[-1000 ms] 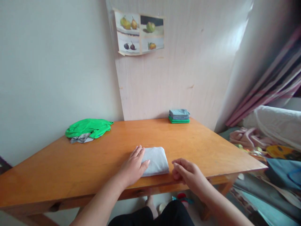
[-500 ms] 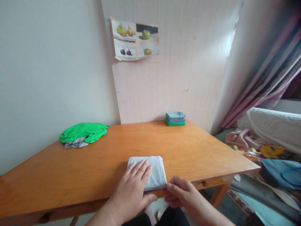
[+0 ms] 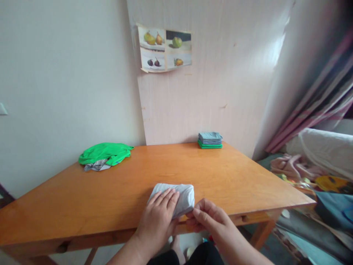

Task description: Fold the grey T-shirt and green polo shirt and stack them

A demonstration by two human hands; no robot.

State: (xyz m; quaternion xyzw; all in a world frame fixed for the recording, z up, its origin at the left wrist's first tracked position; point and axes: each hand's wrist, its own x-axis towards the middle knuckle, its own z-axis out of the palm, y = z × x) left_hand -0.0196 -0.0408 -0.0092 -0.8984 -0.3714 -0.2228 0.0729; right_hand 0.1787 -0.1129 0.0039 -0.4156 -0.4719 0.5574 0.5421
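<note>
Folded grey cloth (image 3: 184, 201) at the desk's (image 3: 237, 180) near edge, its right side now curled up, pinched in the right hand's (image 3: 211, 217) fingers; left hand (image 3: 156, 216) flat atop, fingers extended.

Pretty plain room tbh. Behind the wooden table (image 3: 234, 173) there's a pale wood-grain panel (image 3: 204, 99) with a fruit print (image 3: 165, 55) taped up, and a greyish-white wall (image 3: 66, 81) carries on to the table's left, white plate (image 3: 3, 109) on it. Striped pink-and-dark curtain (image 3: 317, 97) hangs to the table's right, soft glare (image 3: 278, 48) hits the panel high above the table's right side, and the floor (image 3: 71, 255) under the table is pale.
</note>
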